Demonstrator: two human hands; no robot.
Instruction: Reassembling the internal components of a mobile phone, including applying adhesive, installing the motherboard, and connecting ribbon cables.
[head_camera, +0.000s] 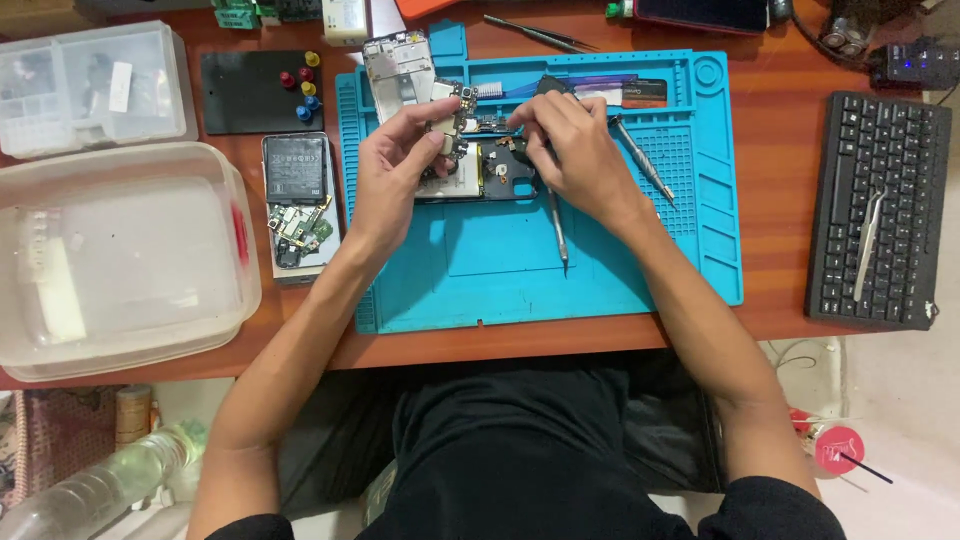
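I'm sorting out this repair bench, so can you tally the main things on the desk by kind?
Opened phones: 2, one under the left hand and right hand, one left of the blue mat
Blue mats: 1
Clear plastic boxes: 2
Keyboards: 1
Total: 6

A dark screen (705, 12) with a reddish edge was seen at the table's (780, 150) far edge; a small black-and-orange label card (644, 93) was laid on the blue mat's (500, 270) top.
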